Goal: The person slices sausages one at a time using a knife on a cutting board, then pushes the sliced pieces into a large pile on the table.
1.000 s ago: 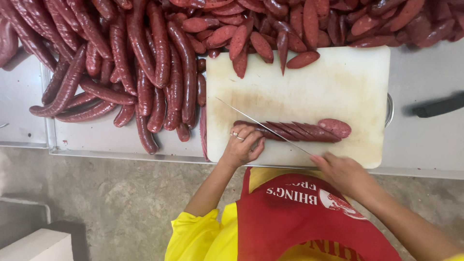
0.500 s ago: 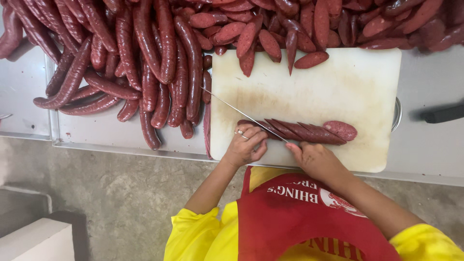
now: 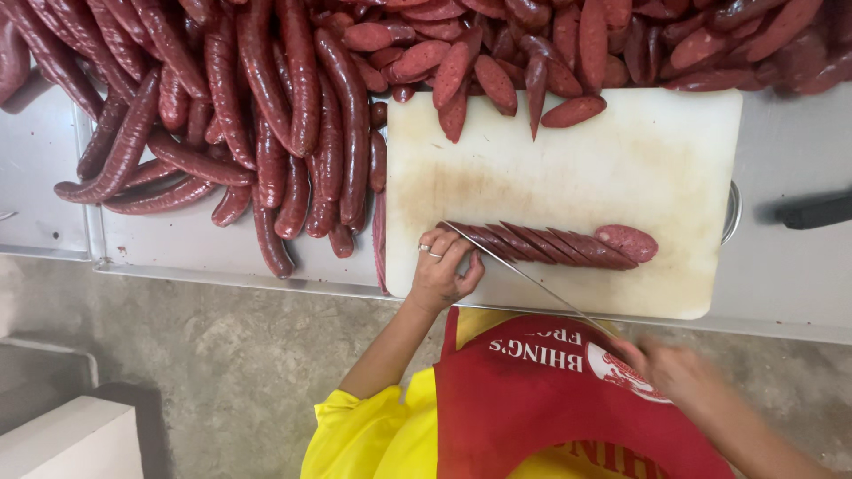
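Head view: left hand is resting fingers curled together at the sliced sausage on the cutting board, steadying its end. Right hand, fingers clamped on the knife, is angling the blade for slanted cuts.

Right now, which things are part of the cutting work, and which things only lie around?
In use:
left hand
right hand
knife
sliced sausage
cutting board

Lying about:
whole sausages
cut pieces
black handle
white block
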